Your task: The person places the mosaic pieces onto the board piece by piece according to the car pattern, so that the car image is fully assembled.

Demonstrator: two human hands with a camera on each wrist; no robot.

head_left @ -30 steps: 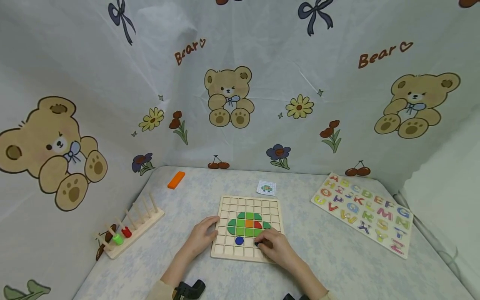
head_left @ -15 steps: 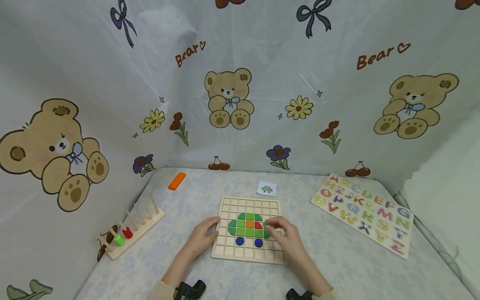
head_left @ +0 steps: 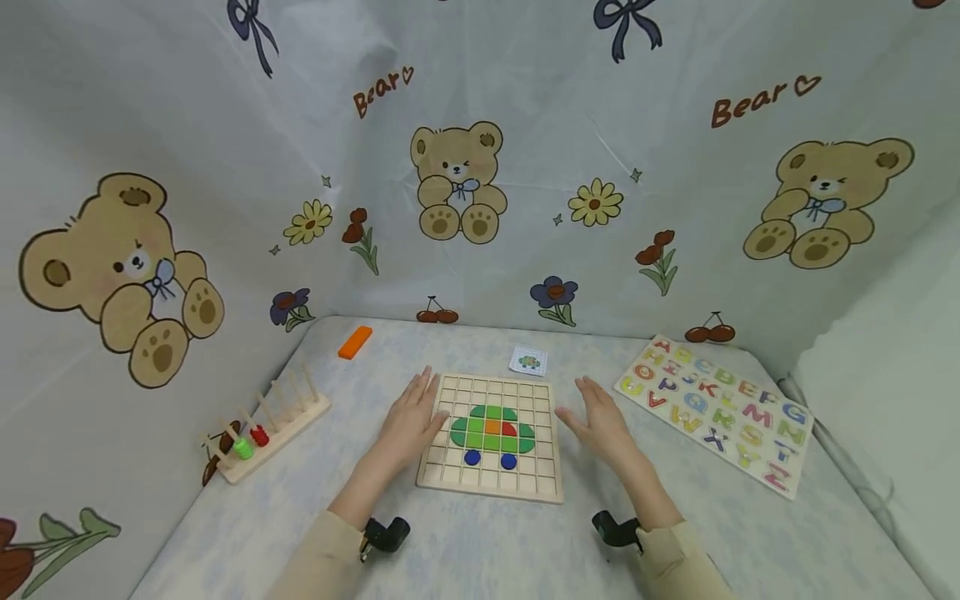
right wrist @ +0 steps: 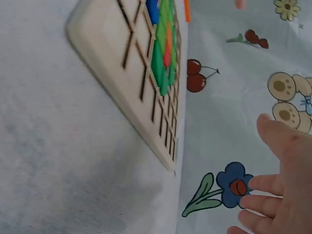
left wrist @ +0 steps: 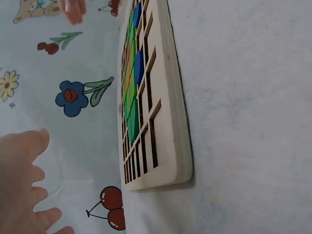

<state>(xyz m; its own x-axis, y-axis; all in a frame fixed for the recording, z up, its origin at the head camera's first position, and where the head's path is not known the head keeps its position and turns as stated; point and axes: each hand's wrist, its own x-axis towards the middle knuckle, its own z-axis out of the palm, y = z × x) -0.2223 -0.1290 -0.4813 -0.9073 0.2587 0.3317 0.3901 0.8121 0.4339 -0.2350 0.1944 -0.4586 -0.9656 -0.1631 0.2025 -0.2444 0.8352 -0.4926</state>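
A square wooden grid board [head_left: 536,483] lies on the table between both hands. Green tiles [head_left: 475,432], an orange square [head_left: 492,427] and a red piece [head_left: 509,429] form a car shape on it, above two blue discs [head_left: 472,457] [head_left: 509,461]. My left hand [head_left: 408,425] hovers by the board's left side, fingers straight and pointing forward, its thumb overlapping the edge in the head view. Off the right side, my right hand [head_left: 603,427] is held with fingers extended and thumb spread. Both wrist views show the hands raised, apart from the board and holding nothing.
A small card [head_left: 528,361] with a matching car picture lies behind the board. At the left stand a peg rack [head_left: 277,437] with green and red beads and an orange block [head_left: 355,342]. An alphabet board [head_left: 716,412] lies at the right; a bear-print cloth hangs behind.
The right hand has let go of the second blue disc, leaving it on the board, and moved off to the right. The left hand has come off the board's edge, fingers straightening.
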